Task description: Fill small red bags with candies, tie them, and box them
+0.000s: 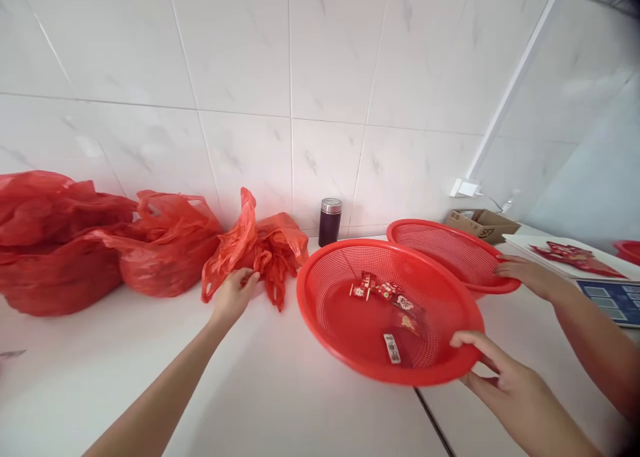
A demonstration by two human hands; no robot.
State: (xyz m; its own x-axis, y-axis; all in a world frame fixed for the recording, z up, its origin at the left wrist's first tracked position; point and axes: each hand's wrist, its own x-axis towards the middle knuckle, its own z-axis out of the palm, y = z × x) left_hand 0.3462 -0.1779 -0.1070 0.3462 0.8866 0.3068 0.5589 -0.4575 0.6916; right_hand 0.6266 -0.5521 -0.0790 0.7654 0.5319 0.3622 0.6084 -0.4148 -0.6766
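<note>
My left hand is closed, fingers pinching the edge of a crumpled red plastic bag on the white table. With my right hand I grip the near right rim of a round red plastic basket, thumb below and fingers over the edge. The basket is tilted towards me. Inside it lie several small wrapped snack packets, mostly red. Another person's hand holds the rim of a second red basket, just behind mine.
Two full red plastic bags stand on the left of the table. A dark thermos stands by the tiled wall. Towards the right are a cardboard box, a red package and a scale with a blue panel.
</note>
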